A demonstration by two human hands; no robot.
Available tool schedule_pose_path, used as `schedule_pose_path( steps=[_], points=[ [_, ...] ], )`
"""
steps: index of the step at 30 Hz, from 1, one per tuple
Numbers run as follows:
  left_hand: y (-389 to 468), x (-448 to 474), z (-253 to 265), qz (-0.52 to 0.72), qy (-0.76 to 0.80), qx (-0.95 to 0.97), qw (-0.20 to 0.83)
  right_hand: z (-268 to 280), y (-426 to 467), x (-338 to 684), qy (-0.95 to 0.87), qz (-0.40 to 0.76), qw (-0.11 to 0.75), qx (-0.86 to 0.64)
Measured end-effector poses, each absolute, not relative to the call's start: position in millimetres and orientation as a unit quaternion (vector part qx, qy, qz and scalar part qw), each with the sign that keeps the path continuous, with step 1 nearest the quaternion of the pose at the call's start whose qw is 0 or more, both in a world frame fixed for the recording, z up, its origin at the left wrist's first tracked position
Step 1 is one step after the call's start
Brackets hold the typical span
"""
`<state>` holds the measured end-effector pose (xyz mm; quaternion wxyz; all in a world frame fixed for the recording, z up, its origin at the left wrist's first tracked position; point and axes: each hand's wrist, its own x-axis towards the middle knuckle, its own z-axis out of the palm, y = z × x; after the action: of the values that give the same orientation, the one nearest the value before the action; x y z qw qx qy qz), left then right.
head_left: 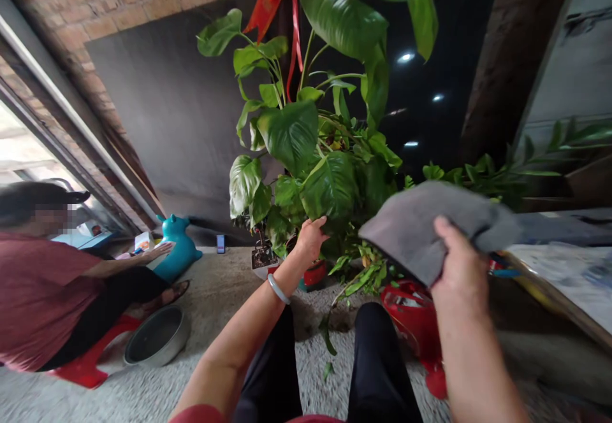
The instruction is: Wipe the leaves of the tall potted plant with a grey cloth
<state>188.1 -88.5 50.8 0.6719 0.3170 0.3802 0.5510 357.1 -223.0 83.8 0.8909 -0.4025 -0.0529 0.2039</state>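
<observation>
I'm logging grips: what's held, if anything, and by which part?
Right hand: grey cloth, by its near edge. Left hand: at a leaf's lower edge; grip unclear.

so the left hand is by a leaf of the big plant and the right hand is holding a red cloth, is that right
Not quite: the head view shows that the cloth in the right hand is grey, not red. The left hand is by a leaf, as you say.

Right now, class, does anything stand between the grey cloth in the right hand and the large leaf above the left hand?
Nothing visible stands between the grey cloth in the right hand and the large leaf; the left hand is at the leaf's lower edge.
</observation>
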Motion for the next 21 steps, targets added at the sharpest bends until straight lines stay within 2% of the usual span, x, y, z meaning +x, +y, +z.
schedule_pose_path(
  steps=[3,5,9,12,14,18,21],
  points=[
    [-94,195,53,0.547,0.363,0.318,0.684,137,-208,358,-0.139,0.13,0.941,-0.28],
    [-96,198,53,0.545,0.354,0.325,0.688,148,-187,351,-0.175,0.163,0.931,-0.275],
    [-93,192,48,0.555,0.372,0.329,0.667,90,-180,331,-0.145,0.329,0.844,-0.398],
    [-87,179,44,0.552,0.38,0.329,0.665,47,-212,333,-0.072,0.359,0.8,-0.475],
    [-84,173,43,0.543,0.379,0.333,0.671,52,-233,340,-0.054,0.331,0.815,-0.473],
    [-83,185,41,0.535,0.362,0.342,0.682,116,-236,339,-0.12,0.192,0.915,-0.334],
    [-87,199,36,0.524,0.347,0.366,0.686,134,-211,320,-0.186,0.208,0.911,-0.305]
  ],
)
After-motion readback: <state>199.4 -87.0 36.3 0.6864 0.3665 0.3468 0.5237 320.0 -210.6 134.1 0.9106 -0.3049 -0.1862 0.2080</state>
